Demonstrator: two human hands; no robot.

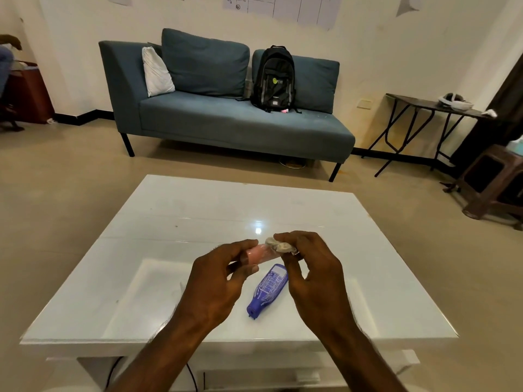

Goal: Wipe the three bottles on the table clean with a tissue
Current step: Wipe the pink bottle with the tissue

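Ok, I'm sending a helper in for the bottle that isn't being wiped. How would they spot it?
Go to the glossy white low table in front of the blue sofa. Near its front edge, below the two hands, lies a blue plastic bottle on its side, printed label up, cap toward the person. The only other visible bottle is pink and held.

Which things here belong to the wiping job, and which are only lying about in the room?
For the job:
pink bottle, in the left hand
tissue, in the right hand
blue bottle, lying on the white table

Lying about:
backpack
sofa
folding table
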